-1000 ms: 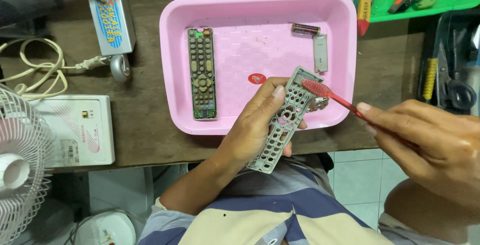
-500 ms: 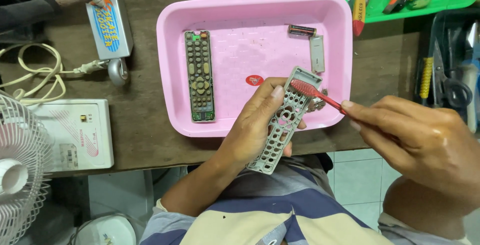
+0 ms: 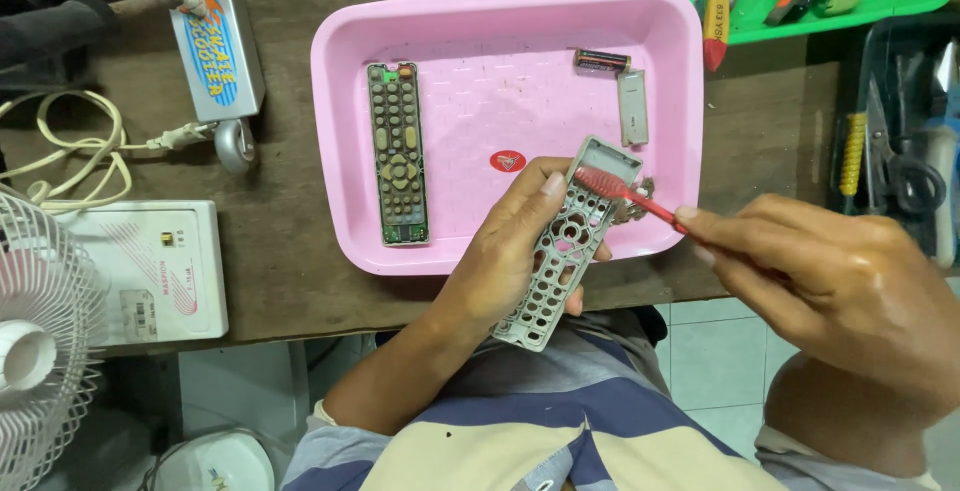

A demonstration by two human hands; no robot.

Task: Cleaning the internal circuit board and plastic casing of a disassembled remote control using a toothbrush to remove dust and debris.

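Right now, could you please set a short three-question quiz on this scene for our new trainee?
1. True or false: the left hand holds the grey remote cover.
2. What does the right hand hold? A) a red toothbrush B) scissors C) pliers
3. Fill in: the remote's button pad lies inside the pink ____.

Key:
1. True.
2. A: the red toothbrush has its head on the upper end of the cover.
3. Tray; a battery and a small grey battery lid lie in it too.
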